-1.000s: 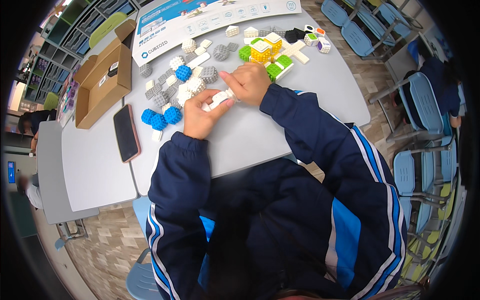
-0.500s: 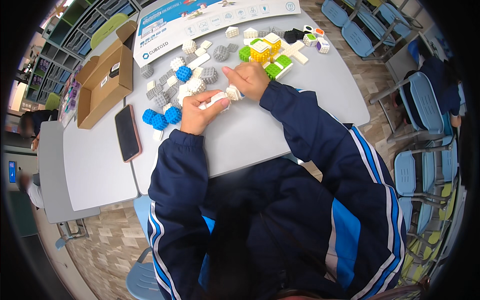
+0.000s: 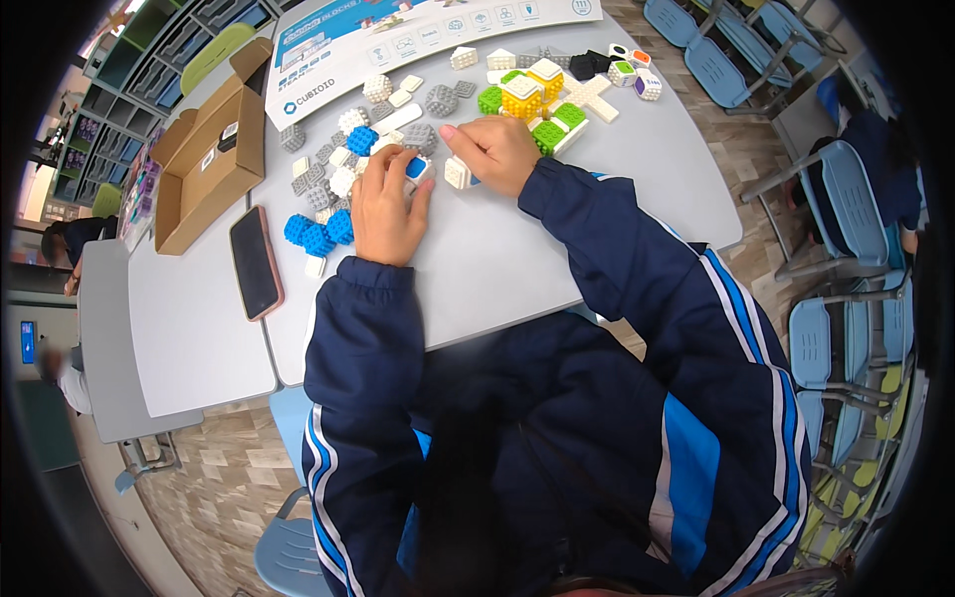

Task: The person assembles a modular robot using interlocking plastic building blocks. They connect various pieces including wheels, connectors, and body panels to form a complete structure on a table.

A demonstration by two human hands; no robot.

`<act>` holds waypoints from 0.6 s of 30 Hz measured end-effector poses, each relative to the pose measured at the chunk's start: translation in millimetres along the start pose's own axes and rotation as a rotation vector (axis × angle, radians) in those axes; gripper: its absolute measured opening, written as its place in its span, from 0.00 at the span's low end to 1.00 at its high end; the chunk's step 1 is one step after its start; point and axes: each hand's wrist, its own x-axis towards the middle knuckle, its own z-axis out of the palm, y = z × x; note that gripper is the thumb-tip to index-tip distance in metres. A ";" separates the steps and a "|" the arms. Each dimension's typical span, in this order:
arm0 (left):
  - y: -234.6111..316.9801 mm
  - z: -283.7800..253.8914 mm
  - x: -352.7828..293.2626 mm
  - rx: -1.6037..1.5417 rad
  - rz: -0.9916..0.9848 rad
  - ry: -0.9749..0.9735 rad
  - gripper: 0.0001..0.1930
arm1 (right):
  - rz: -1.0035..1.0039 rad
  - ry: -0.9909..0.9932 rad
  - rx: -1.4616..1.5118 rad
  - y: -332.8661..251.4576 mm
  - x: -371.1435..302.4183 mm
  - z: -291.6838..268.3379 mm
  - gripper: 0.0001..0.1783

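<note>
My left hand (image 3: 386, 211) is curled around a white block with a blue face (image 3: 419, 169), fingertips at its far side and thumb along its near side. Just to the right, my right hand (image 3: 500, 157) grips a white studded block (image 3: 458, 173) whose left end sticks out below the thumb. A narrow gap separates the two blocks. Beyond the right hand stands a yellow, white and green block build (image 3: 521, 96). Loose white, grey and blue studded blocks lie around my left hand, among them a blue block (image 3: 361, 140) and a grey block (image 3: 420, 138).
Several joined blue blocks (image 3: 317, 240) lie left of my left hand. A phone (image 3: 256, 264) and an open cardboard box (image 3: 204, 179) sit farther left. A large printed white box (image 3: 348, 65) stands at the back. Blue chairs (image 3: 841, 204) and another person are at the right.
The white pieces that were close together are now apart. My left hand has turned, back upward, and moved slightly left with the blue-faced block. My right hand has hardly moved.
</note>
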 end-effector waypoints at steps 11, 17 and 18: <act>24.7 -5.2 -2.8 0.070 0.184 -0.031 0.16 | 0.113 -0.069 -0.023 -11.2 -1.0 -0.6 0.27; 22.3 -0.8 -5.2 0.128 0.130 -0.042 0.16 | 0.244 -0.096 0.197 -28.8 -6.7 0.8 0.30; 22.3 -1.2 -4.9 0.147 0.122 -0.051 0.16 | 0.218 -0.088 0.174 -27.9 -6.0 1.1 0.30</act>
